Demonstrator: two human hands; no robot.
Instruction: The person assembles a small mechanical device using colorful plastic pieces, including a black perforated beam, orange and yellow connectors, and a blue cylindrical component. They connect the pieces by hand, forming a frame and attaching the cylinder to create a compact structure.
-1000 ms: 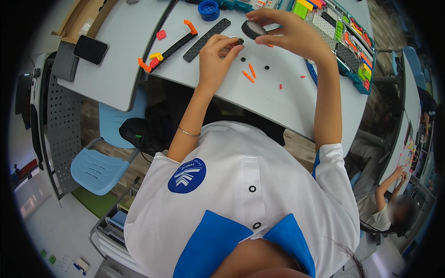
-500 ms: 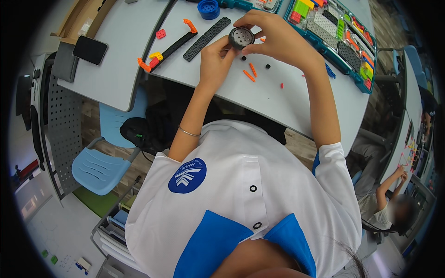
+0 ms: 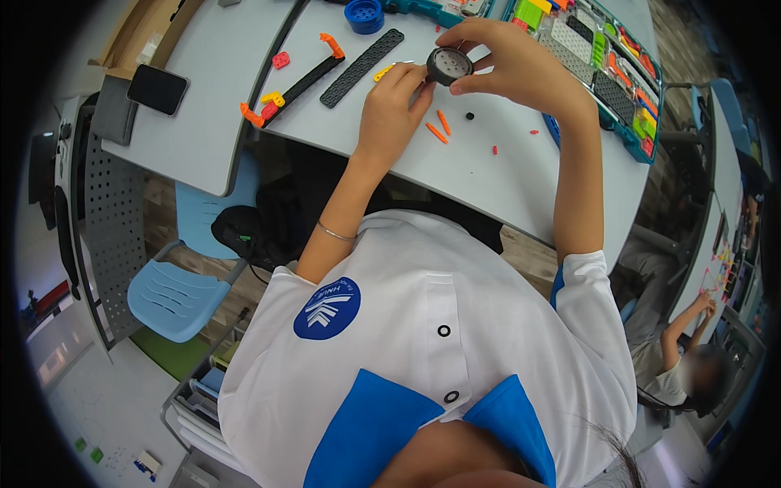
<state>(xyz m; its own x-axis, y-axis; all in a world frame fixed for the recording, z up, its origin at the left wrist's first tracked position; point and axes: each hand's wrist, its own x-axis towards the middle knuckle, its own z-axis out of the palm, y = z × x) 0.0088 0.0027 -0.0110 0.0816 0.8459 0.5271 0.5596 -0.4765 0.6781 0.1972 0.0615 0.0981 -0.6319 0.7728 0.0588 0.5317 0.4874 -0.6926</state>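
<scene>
A small black wheel [image 3: 449,67] with a grey hub is held above the far part of the table, its face tilted up. My right hand [image 3: 514,67] grips it from the right, thumb at the near edge and fingers around the far side. Closed at the wheel's left edge is my left hand [image 3: 392,110], thumb and index fingertips against the rim; whether a small part is also between them, I cannot tell. Two orange pins [image 3: 439,128] and a small black piece [image 3: 469,115] lie below the hands. A yellow piece [image 3: 382,73] shows beyond my left hand.
Left of my hands lie a dark perforated strip [image 3: 363,68], a black beam [image 3: 305,89] with orange ends and a red block [image 3: 281,60]. A blue wheel [image 3: 364,15] stands far off. Sorted parts fill a teal case [image 3: 616,122] at right. A phone [image 3: 158,89] rests left.
Both hands and the wheel have shifted to the right. The yellow piece has come into sight. A black piece that lay just below the wheel no longer shows.
</scene>
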